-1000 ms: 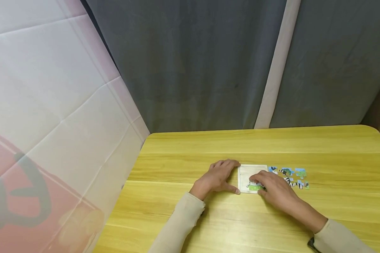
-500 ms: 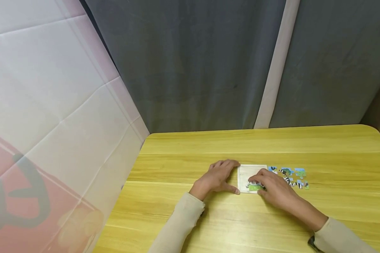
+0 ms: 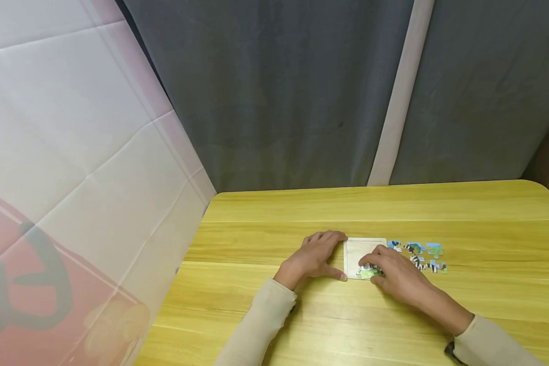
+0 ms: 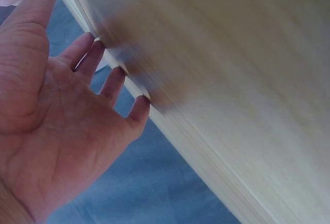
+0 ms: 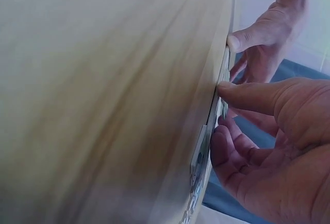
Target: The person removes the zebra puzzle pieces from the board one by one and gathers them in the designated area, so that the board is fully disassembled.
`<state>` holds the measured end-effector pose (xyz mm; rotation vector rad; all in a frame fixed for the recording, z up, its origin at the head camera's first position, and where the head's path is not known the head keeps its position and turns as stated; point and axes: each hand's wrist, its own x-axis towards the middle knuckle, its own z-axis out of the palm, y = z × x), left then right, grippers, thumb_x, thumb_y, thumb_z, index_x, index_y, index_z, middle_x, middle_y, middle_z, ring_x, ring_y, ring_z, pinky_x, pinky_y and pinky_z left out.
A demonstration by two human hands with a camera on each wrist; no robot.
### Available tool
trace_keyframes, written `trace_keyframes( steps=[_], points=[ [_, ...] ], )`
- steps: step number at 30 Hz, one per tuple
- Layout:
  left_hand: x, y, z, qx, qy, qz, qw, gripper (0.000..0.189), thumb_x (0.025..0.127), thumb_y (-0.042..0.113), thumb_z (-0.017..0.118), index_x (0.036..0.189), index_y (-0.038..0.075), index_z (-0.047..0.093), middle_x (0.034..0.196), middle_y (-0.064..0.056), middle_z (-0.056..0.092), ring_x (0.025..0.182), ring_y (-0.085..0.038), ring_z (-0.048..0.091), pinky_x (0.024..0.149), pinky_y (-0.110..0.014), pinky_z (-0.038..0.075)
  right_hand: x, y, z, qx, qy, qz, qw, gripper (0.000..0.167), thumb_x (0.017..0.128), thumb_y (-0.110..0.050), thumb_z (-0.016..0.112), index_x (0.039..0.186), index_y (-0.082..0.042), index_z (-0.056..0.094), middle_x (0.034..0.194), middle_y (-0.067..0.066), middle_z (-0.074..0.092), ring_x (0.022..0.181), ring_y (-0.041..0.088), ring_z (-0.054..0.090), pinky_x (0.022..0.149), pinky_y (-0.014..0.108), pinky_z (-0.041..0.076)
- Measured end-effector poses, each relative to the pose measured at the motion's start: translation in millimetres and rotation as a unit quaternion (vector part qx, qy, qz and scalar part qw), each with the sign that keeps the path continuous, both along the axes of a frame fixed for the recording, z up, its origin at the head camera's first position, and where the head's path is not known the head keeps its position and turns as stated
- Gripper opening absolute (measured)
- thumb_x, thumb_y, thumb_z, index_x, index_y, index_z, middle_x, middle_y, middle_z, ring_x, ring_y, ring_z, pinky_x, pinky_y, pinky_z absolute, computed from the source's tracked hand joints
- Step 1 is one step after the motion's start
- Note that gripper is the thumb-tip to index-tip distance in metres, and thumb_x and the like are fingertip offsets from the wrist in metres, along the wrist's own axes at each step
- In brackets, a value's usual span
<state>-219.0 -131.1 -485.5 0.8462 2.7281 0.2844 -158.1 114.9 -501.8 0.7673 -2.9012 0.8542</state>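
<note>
A pale square puzzle tray [image 3: 354,250] lies on the table in the head view. My left hand [image 3: 313,258] rests along its left side, thumb at the near corner and fingertips at the far corner. Its fingers look loosely extended in the left wrist view. My right hand [image 3: 398,272] pinches a green and white puzzle piece [image 3: 368,273] low in the tray, between thumb and fingers. The right fingers cover part of that piece and the tray's right side. In the right wrist view, the right thumb [image 5: 247,96] sits at the tray's near edge.
Several loose puzzle pieces [image 3: 434,249], blue, green and zebra-striped, lie on the yellow wooden table [image 3: 265,213] just right of the tray. A grey curtain [image 3: 279,101] hangs behind the table, and a white printed cloth [image 3: 96,132] stands along the left.
The green and white puzzle piece has shifted and turned slightly under my right fingers. My left hand and the tray have stayed in place.
</note>
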Motion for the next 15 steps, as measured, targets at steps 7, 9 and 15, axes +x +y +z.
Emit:
trace_keyframes(
  steps=[7, 9, 15],
  points=[
    [-0.1, -0.1, 0.2, -0.002, 0.001, 0.0, 1.0, 0.099, 0.082, 0.062, 0.084, 0.161, 0.026, 0.035, 0.169, 0.007, 0.037, 0.154, -0.028, 0.039, 0.125, -0.052, 0.033, 0.4, 2.2, 0.6, -0.011, -0.014, -0.008, 0.9998, 0.035, 0.084, -0.011, 0.088, 0.116, -0.021, 0.076, 0.106, -0.005, 0.066, 0.091, 0.009, 0.059, 0.076, 0.031, 0.052],
    [-0.1, 0.1, 0.2, -0.003, 0.001, 0.0, 1.0, 0.099, 0.082, 0.062, 0.084, 0.161, 0.026, 0.035, 0.169, 0.008, 0.037, 0.154, -0.028, 0.039, 0.125, -0.052, 0.033, 1.4, 4.4, 0.8, -0.012, -0.016, -0.008, 0.9998, 0.035, 0.085, -0.013, 0.088, 0.116, -0.021, 0.076, 0.107, -0.006, 0.066, 0.093, 0.009, 0.061, 0.077, 0.032, 0.053],
    [-0.4, -0.2, 0.4, -0.004, 0.0, 0.0, 1.0, 0.099, 0.082, 0.061, 0.084, 0.161, 0.026, 0.035, 0.169, 0.008, 0.037, 0.155, -0.028, 0.038, 0.126, -0.052, 0.032, 7.7, 14.9, 4.2, -0.015, 0.001, -0.014, 0.9998, 0.036, 0.084, -0.011, 0.088, 0.117, -0.023, 0.076, 0.105, -0.009, 0.065, 0.09, 0.008, 0.057, 0.075, 0.03, 0.051]
  ],
)
